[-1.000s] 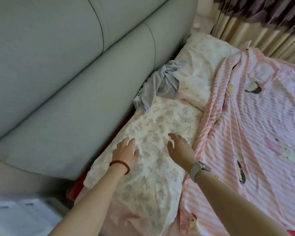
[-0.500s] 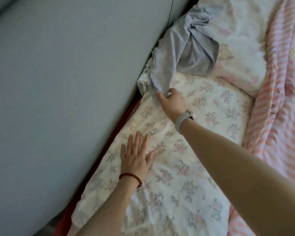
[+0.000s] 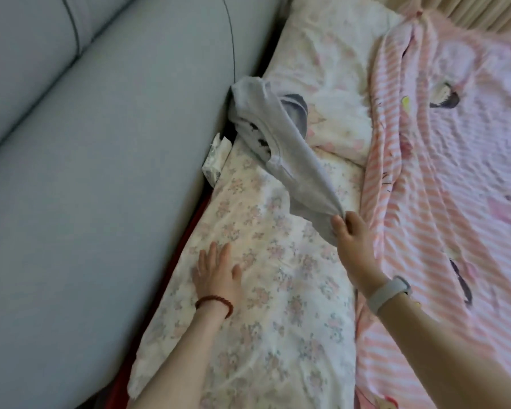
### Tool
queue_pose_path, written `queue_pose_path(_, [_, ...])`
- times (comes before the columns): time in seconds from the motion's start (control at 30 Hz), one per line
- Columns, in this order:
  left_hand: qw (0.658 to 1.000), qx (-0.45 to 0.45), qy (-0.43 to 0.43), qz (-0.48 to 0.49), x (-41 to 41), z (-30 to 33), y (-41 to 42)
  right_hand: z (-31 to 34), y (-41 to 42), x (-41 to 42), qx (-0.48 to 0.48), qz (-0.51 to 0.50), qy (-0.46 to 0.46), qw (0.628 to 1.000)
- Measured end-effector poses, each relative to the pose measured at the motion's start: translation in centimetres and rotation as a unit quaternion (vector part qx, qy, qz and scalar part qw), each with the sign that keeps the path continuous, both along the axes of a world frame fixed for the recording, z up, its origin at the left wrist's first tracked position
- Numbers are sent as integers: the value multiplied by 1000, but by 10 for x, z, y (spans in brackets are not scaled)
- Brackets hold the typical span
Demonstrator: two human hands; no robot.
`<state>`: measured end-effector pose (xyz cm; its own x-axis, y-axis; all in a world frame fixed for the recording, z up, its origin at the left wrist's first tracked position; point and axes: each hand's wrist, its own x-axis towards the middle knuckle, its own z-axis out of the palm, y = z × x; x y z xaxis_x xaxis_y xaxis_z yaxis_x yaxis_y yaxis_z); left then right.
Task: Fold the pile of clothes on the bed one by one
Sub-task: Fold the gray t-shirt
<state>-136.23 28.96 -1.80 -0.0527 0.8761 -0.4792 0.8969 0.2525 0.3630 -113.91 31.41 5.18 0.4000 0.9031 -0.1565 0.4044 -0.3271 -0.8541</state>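
Far left runs the grey padded headboard (image 3: 101,172), with a small packet (image 3: 216,160) wedged in the gap beside the bed. Next comes the left hand (image 3: 216,273), fingers straight and flat, pressing on the floral pillow (image 3: 278,290) and grasping nothing. Further right, the grey garment (image 3: 292,160) stretches from a bunched heap near the headboard across the pillow's top. Its lower corner is pinched in the curled fingers of the right hand (image 3: 351,240), beside the pink striped blanket (image 3: 440,202). The step in hand seems to be fetching one piece to fold. Next, the garment likely needs drawing clear onto open bed, then both hands must spread it flat, since it looks twisted and tangled.
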Motion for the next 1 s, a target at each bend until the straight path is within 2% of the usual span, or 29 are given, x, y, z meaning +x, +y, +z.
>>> queue_pose_path(0.13, [992,101,-75,5,54,54,-26,32,-66,56,37,-41,2,998])
queue_pose_path(0.2, [986,126,-107,-35,89,75,-46,51,-103,90,51,-70,7,996])
queue_pose_path(0.3, [978,149,-102,-106,147,96,-80,71,-165,158,61,-104,-6,993])
queue_pose_path(0.5, [970,108,-72,-208,278,103,-166,90,-296,331,-7,-227,-76,971])
queue_pose_path(0.57, [962,92,-74,-246,323,95,-195,88,-335,385,-28,-276,-114,954])
queue_pose_path(0.7, [940,57,-76,-328,402,72,-242,69,-389,473,-99,-359,-131,919])
queue_pose_path(0.8, [924,26,-43,-380,444,50,-264,34,-406,499,-205,-301,-136,921])
queue_pose_path(0.87, [908,6,27,-419,461,33,-268,3,-411,496,-264,-216,-174,924])
queue_pose_path(0.93, [884,1,100,-456,468,18,-267,-27,-415,481,-241,-95,-244,934])
queue_pose_path(1.0, [874,22,113,-472,470,7,-260,-56,-419,461,-203,37,-310,928])
